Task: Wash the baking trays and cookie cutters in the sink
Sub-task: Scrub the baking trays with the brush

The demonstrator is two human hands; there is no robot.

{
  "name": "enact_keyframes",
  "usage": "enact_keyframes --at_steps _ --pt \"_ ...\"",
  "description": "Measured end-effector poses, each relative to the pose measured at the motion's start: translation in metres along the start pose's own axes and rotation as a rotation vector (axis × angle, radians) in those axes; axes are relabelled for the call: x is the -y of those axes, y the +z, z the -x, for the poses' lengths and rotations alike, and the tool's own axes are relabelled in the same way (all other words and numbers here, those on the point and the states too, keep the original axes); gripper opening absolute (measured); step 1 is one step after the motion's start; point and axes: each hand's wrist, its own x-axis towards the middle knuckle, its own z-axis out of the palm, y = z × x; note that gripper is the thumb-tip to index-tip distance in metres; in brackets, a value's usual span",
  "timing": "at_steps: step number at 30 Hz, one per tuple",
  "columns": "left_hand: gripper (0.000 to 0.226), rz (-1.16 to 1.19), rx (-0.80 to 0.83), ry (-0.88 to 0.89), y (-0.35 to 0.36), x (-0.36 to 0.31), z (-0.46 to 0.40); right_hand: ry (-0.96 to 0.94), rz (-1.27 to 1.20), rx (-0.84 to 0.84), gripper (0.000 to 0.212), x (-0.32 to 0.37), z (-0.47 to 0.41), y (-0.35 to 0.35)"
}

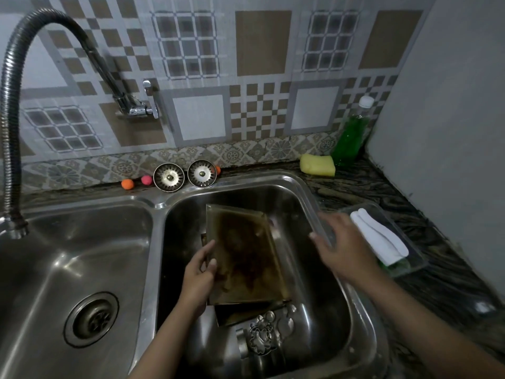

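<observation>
Steel double sink [153, 214], and in its right basin the left hand [198, 277] grips a stained brown rectangular baking tray [246, 258] by its left edge, tilted up over another tray. Metal cookie cutters [269, 333] lie just below. The right hand [341, 247], fingers spread, hovers over the basin's right rim.

A single head-worn view looks forward and steeply down from close above a double sink [153, 206]. It faces the tiled back wall [262, 77], which fills the far part of the picture. The wide angle bends the edges. Both forearms come in from the near edge, and the bench [426, 231] runs along the right side.
</observation>
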Motion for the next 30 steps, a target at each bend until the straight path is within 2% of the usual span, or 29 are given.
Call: enact_keyframes --at_steps 2,5,7,11,14,18,20,23,25,27,30 --pt "0.042 0.002 -0.019 0.031 0.004 -0.001 0.007 0.071 0.207 -0.087 0.052 -0.020 -0.010 -0.026" --pt "0.033 0.024 -0.140 0.045 0.011 -0.006 0.014 0.305 0.482 0.076 0.054 -0.056 -0.021 -0.046" --pt "0.028 0.014 -0.198 0.069 0.015 -0.010 0.019 0.318 0.514 0.171 0.055 -0.072 -0.022 -0.049" --pt "0.027 -0.035 -0.237 0.134 0.020 -0.016 0.022 0.235 0.469 0.127 0.054 -0.079 -0.028 -0.060" --pt "0.028 -0.065 -0.242 0.187 0.021 -0.020 0.028 0.173 0.337 0.035 0.050 -0.066 -0.033 -0.079" --pt "0.032 -0.109 -0.258 0.241 0.024 -0.020 0.037 0.069 0.107 -0.059 0.044 -0.008 -0.025 -0.091" --pt "0.031 -0.106 -0.265 0.289 0.031 -0.021 0.041 0.047 -0.040 -0.008 0.041 0.028 -0.009 -0.074" --pt "0.029 -0.057 -0.306 0.365 0.046 -0.030 0.053 -0.027 -0.221 0.121 0.050 0.073 0.027 -0.016" --pt "0.028 -0.024 -0.320 0.393 0.048 -0.037 0.062 -0.126 -0.146 0.170 0.064 0.094 0.046 0.021" --pt "0.029 0.004 -0.324 0.384 0.041 -0.041 0.067 -0.240 0.072 0.206 0.076 0.105 0.054 0.044" --pt "0.035 0.029 -0.295 0.370 0.021 -0.044 0.074 -0.325 0.080 0.223 0.077 0.102 0.049 0.054"
